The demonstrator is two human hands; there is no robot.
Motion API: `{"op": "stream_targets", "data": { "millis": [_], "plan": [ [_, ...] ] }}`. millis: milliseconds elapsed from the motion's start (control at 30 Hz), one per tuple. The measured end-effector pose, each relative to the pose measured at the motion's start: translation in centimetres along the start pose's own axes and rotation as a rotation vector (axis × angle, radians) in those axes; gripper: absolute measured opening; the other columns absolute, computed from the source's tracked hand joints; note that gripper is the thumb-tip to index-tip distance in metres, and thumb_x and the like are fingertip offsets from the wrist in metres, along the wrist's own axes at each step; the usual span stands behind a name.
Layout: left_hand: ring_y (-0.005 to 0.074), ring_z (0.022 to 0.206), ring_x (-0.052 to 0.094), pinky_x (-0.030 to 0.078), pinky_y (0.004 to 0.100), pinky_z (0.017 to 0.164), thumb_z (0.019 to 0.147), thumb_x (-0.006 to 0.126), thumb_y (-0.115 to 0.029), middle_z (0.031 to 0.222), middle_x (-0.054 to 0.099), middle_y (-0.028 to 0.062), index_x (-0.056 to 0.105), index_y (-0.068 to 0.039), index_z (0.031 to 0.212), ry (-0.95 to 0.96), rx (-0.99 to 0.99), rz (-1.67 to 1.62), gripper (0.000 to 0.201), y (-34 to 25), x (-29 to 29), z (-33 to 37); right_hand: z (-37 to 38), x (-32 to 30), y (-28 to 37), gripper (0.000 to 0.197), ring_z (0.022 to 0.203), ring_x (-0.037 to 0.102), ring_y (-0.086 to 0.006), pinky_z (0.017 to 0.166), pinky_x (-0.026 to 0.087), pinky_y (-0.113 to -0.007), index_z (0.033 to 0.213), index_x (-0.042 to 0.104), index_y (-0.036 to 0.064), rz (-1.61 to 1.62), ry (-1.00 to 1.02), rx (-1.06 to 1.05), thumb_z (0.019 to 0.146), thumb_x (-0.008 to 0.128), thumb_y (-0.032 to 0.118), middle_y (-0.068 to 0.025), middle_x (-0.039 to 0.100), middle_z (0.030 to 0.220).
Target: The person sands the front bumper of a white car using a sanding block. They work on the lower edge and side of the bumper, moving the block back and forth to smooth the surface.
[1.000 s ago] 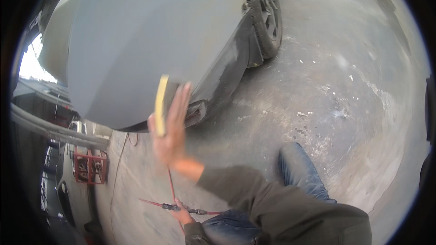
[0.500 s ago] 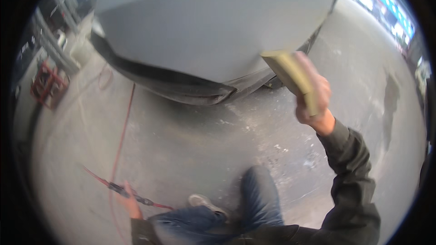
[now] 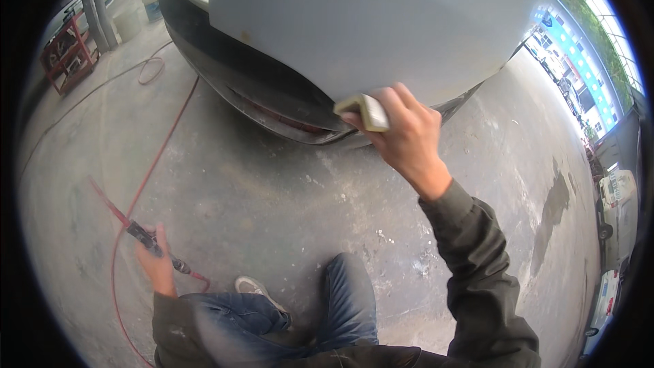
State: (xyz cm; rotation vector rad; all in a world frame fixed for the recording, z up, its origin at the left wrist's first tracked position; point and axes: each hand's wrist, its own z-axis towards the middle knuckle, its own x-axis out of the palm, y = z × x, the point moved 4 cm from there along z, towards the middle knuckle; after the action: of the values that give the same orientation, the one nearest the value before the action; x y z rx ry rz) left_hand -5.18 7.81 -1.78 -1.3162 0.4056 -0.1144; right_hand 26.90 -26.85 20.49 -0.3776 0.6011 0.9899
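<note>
The grey primed body panel (image 3: 368, 24) of a car fills the top of the view, above a dark lower trim (image 3: 252, 71). My right hand (image 3: 412, 129) is closed round a pale yellow sanding block (image 3: 374, 113), with the fingers bent over its far side. It is over the panel's lower edge; whether the block touches the surface I cannot tell. Low on the left, away from the car, my left hand (image 3: 155, 262) grips a black air blow gun (image 3: 144, 237). A red tube sticks out of its front and a red hose leaves its rear.
A red air hose (image 3: 160, 160) runs along the concrete floor (image 3: 272, 191) past my left hand, towards the car. A red metal rack (image 3: 69, 53) stands far left beside grey posts. Parked vehicles (image 3: 616, 211) line the right side. My shoe (image 3: 262, 293) is below.
My right hand has moved left with the sanding block, which has turned so its end shows. The view has shifted too. My left hand still holds the air blow gun.
</note>
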Motion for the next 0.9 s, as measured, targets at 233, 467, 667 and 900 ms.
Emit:
{"op": "stream_targets", "data": {
  "millis": [233,467,667,900],
  "plan": [
    [0.0068,0.055,0.048,0.034,0.0241,0.049,0.098,0.072,-0.017,0.069,0.052,-0.0013,0.056,-0.004,0.096,-0.023,0.002,0.07,0.022,1.2,-0.1,0.5,-2.6,0.2,-5.8,0.031,0.063,0.067,-0.0221,0.055,0.053,-0.035,0.086,0.066,0.0103,-0.103,0.014,0.014,0.077,0.089,0.03,-0.003,0.064,0.08],
    [0.0072,0.055,0.048,0.036,0.0254,0.048,0.098,0.073,-0.018,0.074,0.053,-0.0004,0.056,-0.003,0.098,0.009,0.005,0.054,0.022,2.0,-0.2,0.6,-3.6,-7.5,-9.0,0.031,0.098,0.074,-0.0244,0.085,0.06,-0.037,0.113,0.073,0.0065,-0.088,-0.452,0.166,0.086,0.081,0.019,-0.0121,0.075,0.111],
    [0.0076,0.055,0.048,0.035,0.0252,0.047,0.098,0.073,-0.017,0.076,0.053,0.0004,0.055,-0.002,0.097,0.053,0.034,0.082,0.024,2.3,0.8,1.1,-0.6,-1.9,-5.6,0.038,0.139,0.054,-0.027,0.121,0.037,-0.046,0.133,0.068,0.0092,-0.209,-0.419,-0.188,0.096,0.061,0.009,-0.0126,0.063,0.142],
    [0.0093,0.058,0.051,0.039,0.0265,0.05,0.098,0.073,-0.017,0.078,0.055,0.0022,0.055,-0.002,0.099,0.065,-0.038,0.079,0.024,2.3,0.4,1.0,-7.6,5.4,-5.1,0.058,0.148,0.041,-0.0343,0.126,0.02,-0.053,0.142,0.058,0.0026,-0.28,-0.097,-0.177,0.091,0.061,0.029,-0.0166,0.052,0.153]
  ]
}}
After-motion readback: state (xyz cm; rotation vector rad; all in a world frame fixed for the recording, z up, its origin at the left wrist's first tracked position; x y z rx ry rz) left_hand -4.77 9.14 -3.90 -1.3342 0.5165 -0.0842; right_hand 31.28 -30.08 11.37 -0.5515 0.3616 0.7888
